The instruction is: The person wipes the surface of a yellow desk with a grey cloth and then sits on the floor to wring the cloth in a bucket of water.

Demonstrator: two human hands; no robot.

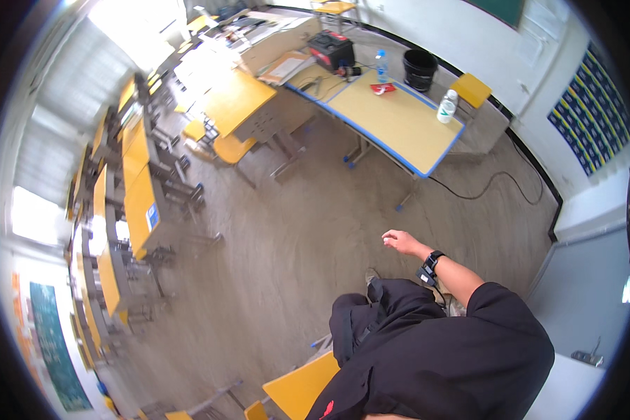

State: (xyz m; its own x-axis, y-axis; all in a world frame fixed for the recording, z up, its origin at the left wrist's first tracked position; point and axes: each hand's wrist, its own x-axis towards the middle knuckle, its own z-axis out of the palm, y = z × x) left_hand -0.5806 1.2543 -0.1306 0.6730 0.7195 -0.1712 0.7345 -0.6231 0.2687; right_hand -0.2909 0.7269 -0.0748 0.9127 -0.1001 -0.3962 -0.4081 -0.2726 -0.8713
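Note:
My right hand [400, 242] reaches over the bare floor, its fingers partly curled. A small white spot shows at the fingertips; whether it is a held thing I cannot tell. On that wrist sits a black strap [432, 259] with a small dark device [426, 275] and a cable. My left hand is out of view. Ahead stands a blue-edged table [394, 123]. It bears a white-labelled plastic bottle [447, 106], a red wrapper [382, 88] and a clear water bottle with a blue cap [381, 66]. At its far end is a black and red toolbox [331, 50].
A black bucket [419, 70] and a yellow stool [471, 90] stand behind the table. A black cable [475, 197] runs across the floor at right. Rows of yellow school desks [142, 210] line the left. Near my legs is a yellow seat or desktop [300, 386]; a grey door [583, 294] is at right.

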